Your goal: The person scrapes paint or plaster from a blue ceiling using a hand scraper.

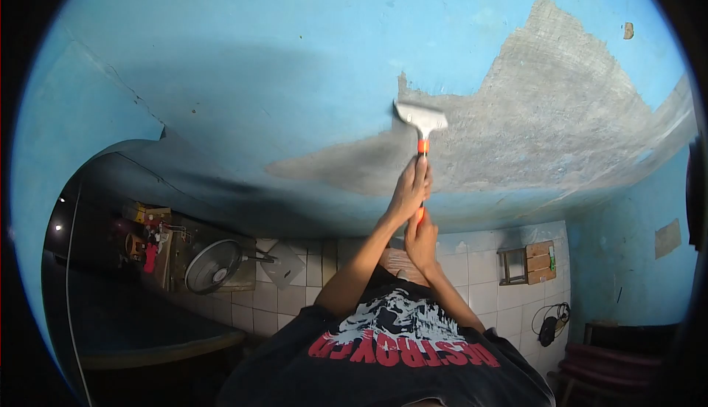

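Observation:
A long-handled scraper (422, 116) has a wide silver head and a black handle with orange bands. Its blade lies against the blue wall (243, 30), at the left part of a bare grey patch (546, 112) with jagged paint edges. My left hand (407, 194) is wrapped round the upper handle, below the orange collar. Lower down, my right hand (421, 245) grips the handle's end near another orange band. Both forearms reach up from my dark printed shirt (405, 333).
A round fan (214, 266) lies on the tiled floor at left, beside shelves with assorted items. To the right are a small wooden stool (540, 262) and a coiled black cable (549, 327). A dark piece of furniture with a pale edge (162, 352) fills the lower left.

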